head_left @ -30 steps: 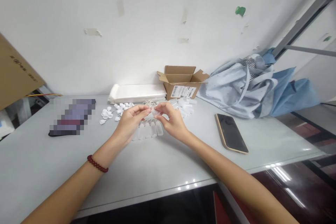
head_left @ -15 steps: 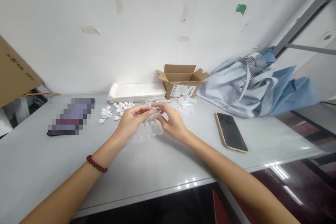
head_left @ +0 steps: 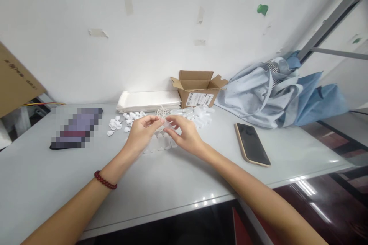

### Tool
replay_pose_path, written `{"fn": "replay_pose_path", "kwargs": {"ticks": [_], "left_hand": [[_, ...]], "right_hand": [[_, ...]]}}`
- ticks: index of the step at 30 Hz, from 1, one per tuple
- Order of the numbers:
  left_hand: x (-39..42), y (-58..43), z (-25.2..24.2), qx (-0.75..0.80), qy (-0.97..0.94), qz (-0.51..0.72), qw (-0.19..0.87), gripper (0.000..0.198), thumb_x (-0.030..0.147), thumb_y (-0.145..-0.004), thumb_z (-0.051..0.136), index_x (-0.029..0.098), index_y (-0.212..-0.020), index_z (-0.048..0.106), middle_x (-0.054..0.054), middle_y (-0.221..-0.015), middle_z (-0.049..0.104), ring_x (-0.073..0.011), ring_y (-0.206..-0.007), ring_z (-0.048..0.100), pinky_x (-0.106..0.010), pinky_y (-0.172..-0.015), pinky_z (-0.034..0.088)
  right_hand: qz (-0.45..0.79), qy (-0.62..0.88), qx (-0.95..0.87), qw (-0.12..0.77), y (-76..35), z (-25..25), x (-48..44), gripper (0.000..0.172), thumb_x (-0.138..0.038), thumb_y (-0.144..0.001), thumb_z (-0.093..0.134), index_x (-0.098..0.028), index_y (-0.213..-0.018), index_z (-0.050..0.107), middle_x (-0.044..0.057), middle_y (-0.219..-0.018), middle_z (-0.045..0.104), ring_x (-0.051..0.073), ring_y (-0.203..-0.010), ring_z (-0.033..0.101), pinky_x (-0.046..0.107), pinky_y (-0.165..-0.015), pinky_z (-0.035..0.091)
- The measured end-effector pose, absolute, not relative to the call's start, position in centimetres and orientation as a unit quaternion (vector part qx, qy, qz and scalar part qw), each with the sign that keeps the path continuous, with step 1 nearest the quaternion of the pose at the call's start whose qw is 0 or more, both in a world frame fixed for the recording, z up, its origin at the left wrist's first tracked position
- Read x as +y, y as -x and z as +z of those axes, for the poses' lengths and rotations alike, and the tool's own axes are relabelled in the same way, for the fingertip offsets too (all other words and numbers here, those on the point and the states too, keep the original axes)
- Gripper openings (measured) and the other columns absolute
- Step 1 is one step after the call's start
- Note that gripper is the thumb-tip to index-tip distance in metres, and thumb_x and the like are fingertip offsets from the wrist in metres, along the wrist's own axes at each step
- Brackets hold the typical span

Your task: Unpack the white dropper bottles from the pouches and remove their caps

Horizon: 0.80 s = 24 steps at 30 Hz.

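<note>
My right hand [head_left: 187,134] pinches a small translucent plastic bottle [head_left: 168,124], tilted, in front of my chest. Thumb and fingertips of my left hand [head_left: 140,133] are pressed together at the bottle's upper end; what they grip is too small to make out. Just below both hands, several similar clear bottles [head_left: 160,142] lie side by side in a row on the table. Behind my fingertips sits a loose bundle of thin white string [head_left: 162,111]. White caps [head_left: 115,124] are scattered left of my left hand, and a pile of clear bottles [head_left: 202,116] lies beyond my right hand.
A stack of white sleeves [head_left: 149,99] and an open cardboard box [head_left: 198,97] stand against the wall. A phone [head_left: 253,144] lies to the right, near blue-grey cloth bags [head_left: 258,95]. A blurred-out dark object [head_left: 79,128] rests at the left of the grey table [head_left: 161,187].
My hands have shifted slightly left and turned a little, with the bottle between them showing more clearly. More of the string bundle behind them is visible. The row of bottles stays put.
</note>
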State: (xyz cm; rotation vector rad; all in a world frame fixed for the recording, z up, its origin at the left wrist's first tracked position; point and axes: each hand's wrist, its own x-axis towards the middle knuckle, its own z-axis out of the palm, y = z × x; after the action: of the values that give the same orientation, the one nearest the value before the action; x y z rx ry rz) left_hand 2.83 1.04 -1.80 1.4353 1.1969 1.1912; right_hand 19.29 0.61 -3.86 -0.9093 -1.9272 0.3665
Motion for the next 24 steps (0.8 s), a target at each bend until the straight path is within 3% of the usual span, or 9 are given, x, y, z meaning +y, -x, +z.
{"fn": "replay_pose_path", "kwargs": {"ticks": [4, 9, 11, 18, 24], "left_hand": [[1.0, -2.8, -1.7, 0.483, -0.569, 0.482, 0.460, 0.024, 0.040, -0.072, 0.072, 0.018, -0.080, 0.069, -0.002, -0.086, 0.068, -0.0176, -0.084, 0.061, -0.029, -0.079, 0.046], [0.9, -2.9, -1.6, 0.479, -0.568, 0.484, 0.462, 0.030, 0.040, -0.069, 0.074, 0.017, -0.089, 0.070, -0.006, -0.092, 0.070, -0.0212, -0.089, 0.063, -0.034, -0.083, 0.048], [0.9, -2.9, -1.7, 0.477, -0.586, 0.482, 0.443, 0.031, 0.040, -0.071, 0.073, 0.017, -0.092, 0.070, -0.007, -0.095, 0.070, -0.0223, -0.092, 0.063, -0.035, -0.083, 0.049], [0.8, -2.9, -2.1, 0.442, -0.701, 0.469, 0.305, 0.042, 0.042, -0.072, 0.071, 0.021, -0.108, 0.066, -0.009, -0.124, 0.061, -0.0262, -0.112, 0.056, -0.037, -0.085, 0.049], [0.6, -3.0, -2.2, 0.430, -0.753, 0.438, 0.237, 0.055, 0.045, -0.070, 0.074, 0.022, -0.118, 0.061, -0.010, -0.130, 0.058, -0.0284, -0.122, 0.050, -0.042, -0.097, 0.043]], "right_hand": [[0.222, 0.405, -0.755, 0.465, -19.2, -3.4, 0.5, 0.021, -0.027, -0.083, 0.058, -0.019, -0.103, 0.060, 0.009, -0.103, 0.068, 0.018, -0.081, 0.065, 0.031, -0.073, 0.052], [0.581, 0.377, -0.571, 0.441, -19.6, -1.6, 0.4, 0.019, -0.029, -0.080, 0.062, -0.016, -0.094, 0.061, 0.006, -0.087, 0.069, 0.018, -0.075, 0.068, 0.030, -0.067, 0.054], [0.667, 0.337, -0.511, 0.425, -19.9, -1.1, 0.6, 0.016, -0.027, -0.079, 0.064, -0.015, -0.089, 0.062, 0.007, -0.086, 0.070, 0.018, -0.077, 0.069, 0.029, -0.069, 0.054], [0.736, 0.303, -0.429, 0.427, -20.1, -1.3, 0.9, 0.011, -0.022, -0.079, 0.063, -0.013, -0.084, 0.065, 0.010, -0.087, 0.072, 0.018, -0.082, 0.069, 0.029, -0.074, 0.056], [0.736, 0.307, -0.430, 0.423, -20.3, -1.3, 1.0, 0.015, -0.019, -0.086, 0.052, -0.014, -0.094, 0.063, 0.011, -0.096, 0.072, 0.017, -0.089, 0.069, 0.031, -0.085, 0.054]]}}
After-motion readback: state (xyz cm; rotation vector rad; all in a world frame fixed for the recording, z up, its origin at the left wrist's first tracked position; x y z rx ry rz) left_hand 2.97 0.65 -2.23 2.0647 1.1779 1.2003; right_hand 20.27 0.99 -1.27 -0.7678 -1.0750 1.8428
